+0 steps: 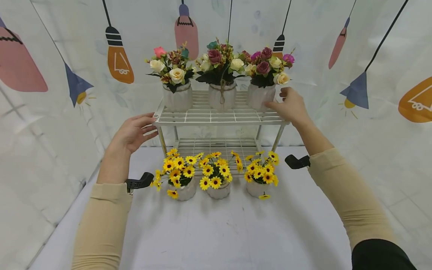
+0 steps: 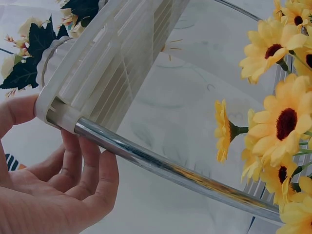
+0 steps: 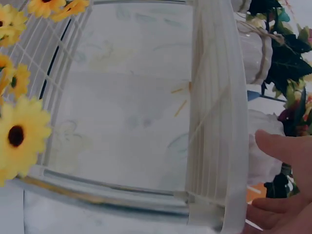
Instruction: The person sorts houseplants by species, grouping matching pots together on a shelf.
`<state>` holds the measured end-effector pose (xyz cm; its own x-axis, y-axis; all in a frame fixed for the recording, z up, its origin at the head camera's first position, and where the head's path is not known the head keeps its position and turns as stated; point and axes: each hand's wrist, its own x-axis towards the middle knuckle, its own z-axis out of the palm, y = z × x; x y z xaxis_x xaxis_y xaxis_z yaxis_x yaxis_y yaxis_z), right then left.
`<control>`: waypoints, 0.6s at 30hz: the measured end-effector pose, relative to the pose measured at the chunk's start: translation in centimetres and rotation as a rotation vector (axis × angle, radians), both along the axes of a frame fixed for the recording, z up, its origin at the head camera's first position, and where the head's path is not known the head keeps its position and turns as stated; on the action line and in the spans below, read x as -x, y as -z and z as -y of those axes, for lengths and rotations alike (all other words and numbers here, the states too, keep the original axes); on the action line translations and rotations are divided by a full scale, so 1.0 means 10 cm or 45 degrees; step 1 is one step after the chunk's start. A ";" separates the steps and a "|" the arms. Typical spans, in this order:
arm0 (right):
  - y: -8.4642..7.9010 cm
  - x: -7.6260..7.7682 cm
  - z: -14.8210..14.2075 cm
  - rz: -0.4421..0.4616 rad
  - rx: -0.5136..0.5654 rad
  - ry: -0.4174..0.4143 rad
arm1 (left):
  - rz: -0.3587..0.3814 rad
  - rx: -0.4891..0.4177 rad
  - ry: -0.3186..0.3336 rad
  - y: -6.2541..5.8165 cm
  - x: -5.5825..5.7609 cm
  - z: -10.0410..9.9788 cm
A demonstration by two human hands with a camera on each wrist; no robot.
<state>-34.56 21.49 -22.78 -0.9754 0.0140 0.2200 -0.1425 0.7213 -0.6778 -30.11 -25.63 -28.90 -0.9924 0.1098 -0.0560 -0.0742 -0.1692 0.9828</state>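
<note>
White rack (image 1: 189,123) on the table (image 1: 216,232), between your left hand (image 1: 135,132) and right hand (image 1: 291,106).
Left pinches the rack's front-left corner; right, half open, sets its thumb against the rightmost upper pot (image 1: 258,96).

Place: screened-off, booth-like; wider room cannot be told
Backdrop (image 1: 148,22): creased sheeting printed with lamps (image 1: 118,65)
Surface (image 1: 216,232): covered in white

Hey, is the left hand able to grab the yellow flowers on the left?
Probably yes. The left hand holds the corner of the white rack, so it would need to let go, but the left yellow flowers stand in front, with nothing visibly blocking them.
</note>
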 end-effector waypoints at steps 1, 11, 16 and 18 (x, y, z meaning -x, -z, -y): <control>0.01 -0.03 -0.03 -0.009 0.013 0.001 | 0.000 0.000 0.001 0.00 0.00 0.00; 0.28 -0.43 -0.34 -0.075 0.124 0.019 | -0.001 -0.008 0.000 0.00 -0.01 0.01; 0.50 -0.57 -0.51 -0.121 0.165 0.065 | 0.002 -0.015 0.003 0.00 -0.01 0.00; 0.58 -0.61 -0.59 -0.140 0.190 0.091 | 0.001 -0.017 0.004 0.00 -0.01 0.00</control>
